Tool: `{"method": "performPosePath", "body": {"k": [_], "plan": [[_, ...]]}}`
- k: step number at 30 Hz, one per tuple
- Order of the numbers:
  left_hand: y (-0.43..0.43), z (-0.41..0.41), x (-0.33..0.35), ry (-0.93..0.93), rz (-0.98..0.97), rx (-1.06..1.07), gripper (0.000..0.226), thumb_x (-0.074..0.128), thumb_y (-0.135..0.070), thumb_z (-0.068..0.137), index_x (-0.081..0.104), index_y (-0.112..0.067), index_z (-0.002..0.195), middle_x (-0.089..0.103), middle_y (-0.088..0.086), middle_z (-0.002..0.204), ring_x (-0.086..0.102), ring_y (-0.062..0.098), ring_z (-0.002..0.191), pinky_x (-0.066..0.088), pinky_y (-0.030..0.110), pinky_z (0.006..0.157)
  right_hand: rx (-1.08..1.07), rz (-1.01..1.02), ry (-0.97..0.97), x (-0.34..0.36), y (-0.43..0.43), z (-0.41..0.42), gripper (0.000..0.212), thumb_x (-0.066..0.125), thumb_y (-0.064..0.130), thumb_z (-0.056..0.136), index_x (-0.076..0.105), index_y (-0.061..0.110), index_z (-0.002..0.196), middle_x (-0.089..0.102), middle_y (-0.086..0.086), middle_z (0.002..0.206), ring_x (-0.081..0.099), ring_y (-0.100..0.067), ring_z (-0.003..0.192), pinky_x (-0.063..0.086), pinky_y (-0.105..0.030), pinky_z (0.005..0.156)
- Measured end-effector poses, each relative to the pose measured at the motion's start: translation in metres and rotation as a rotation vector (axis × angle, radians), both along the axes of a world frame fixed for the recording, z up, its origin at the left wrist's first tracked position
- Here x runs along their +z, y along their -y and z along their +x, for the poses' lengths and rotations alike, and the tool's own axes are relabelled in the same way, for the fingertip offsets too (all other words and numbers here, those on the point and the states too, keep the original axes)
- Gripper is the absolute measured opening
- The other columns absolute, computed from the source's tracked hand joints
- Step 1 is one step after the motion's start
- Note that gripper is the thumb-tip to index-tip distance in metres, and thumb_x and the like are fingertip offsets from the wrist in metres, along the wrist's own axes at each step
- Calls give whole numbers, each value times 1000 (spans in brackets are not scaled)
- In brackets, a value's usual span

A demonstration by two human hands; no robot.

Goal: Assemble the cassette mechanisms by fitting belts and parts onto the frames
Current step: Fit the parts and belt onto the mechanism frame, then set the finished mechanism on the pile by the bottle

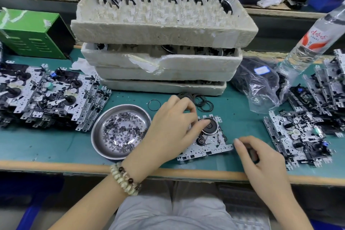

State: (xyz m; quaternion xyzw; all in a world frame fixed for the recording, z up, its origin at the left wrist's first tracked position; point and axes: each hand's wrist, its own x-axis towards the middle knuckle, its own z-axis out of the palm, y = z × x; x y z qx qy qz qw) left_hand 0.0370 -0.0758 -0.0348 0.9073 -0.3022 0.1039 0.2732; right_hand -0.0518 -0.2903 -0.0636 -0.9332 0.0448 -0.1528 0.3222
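1. If the left forearm swings out, it clips the steel dish [104,147] of washers [121,130], which sits just beside the wrist at lower centre-left. Washers would scatter over the counter [56,145]. The left frame stack [46,95] is uneven and close to the dish.
2. Left grip [171,127]: thumb tip on the flywheel [210,127], other fingers curled above it. Can't tell whether they pinch a belt.
3. The working frame [207,147] lies flat at centre frame, near the counter's front edge, with the flywheel seated on it. Nothing clamps it, so thumb pressure could skate it sideways. A belt could twist or ride off the small pulley [201,140].
4. The loose belts [199,101] just above the left grip are tangled. Lifting one likely drags several.
5. Right grip [261,157]: fingers curled round a small dark part [252,153], type unclear. It hangs just right of the frame, not touching. A slip here sends the part off the front edge.
6. The right frame stack [298,136] is near enough to snag a wrist.
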Motion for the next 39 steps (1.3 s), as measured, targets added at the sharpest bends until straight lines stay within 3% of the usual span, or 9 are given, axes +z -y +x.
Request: {"method": "performPosePath", "body": {"k": [3,6,15,20,23,26,29,34,39], "plan": [[-9,-13,-9,4,-205,19,35,51,-39,101,70,-13,85,60,-5,97,48,17,91,42,31,84,79,-27,-200,6,8,9,37,47,50,91,56,26,65,55,1,55,48,-15,49,45,-36,57],[-13,-27,-21,59,-369,68,30,51,-31,101,71,-11,93,61,-3,98,52,18,95,41,27,88,196,-12,-364,15,15,20,41,42,59,88,62,30,68,59,-1,56,52,-12,49,42,-29,56],[-19,-36,-33,92,-677,196,21,45,-26,101,61,-17,112,58,-12,102,53,4,92,39,18,79,200,582,-515,60,10,40,38,65,23,88,60,10,52,48,-11,47,33,-11,40,24,-13,41],[-20,-36,-36,40,-813,250,27,40,-43,104,55,-27,120,59,-7,100,56,23,83,45,33,68,243,-173,-242,124,-21,38,38,59,34,86,52,16,53,51,0,45,43,-14,42,33,-26,46],[-21,-36,-38,58,-889,274,24,39,-45,105,55,-36,121,59,-7,101,57,23,86,46,32,72,246,-662,-113,126,-66,25,49,86,18,60,37,18,51,46,-2,40,46,-29,35,24,-27,40],[-23,-36,-41,73,-997,288,22,39,-43,106,55,-40,121,59,-5,102,56,25,85,46,39,72,347,-764,34,100,-112,4,26,72,15,46,47,16,41,46,-3,37,45,-21,28,6,-13,42],[-24,-33,-43,140,-1095,286,21,41,-38,107,57,-35,119,58,3,102,53,29,80,43,40,69,341,-854,5,63,-145,-12,30,34,12,57,55,7,37,46,-1,37,46,-14,32,27,-13,37],[-37,-34,-43,303,-1123,263,19,42,-29,107,59,-34,115,59,-3,105,51,34,76,43,39,67,258,-951,-97,25,-164,-4,34,32,7,60,61,8,41,50,0,42,48,-15,37,32,-15,41],[-54,-33,-41,382,-1118,345,31,38,-14,102,58,-33,115,55,7,104,48,29,72,41,30,63,204,-852,131,49,-160,15,30,34,5,61,54,20,44,47,1,42,47,-18,38,31,-19,42]]}}
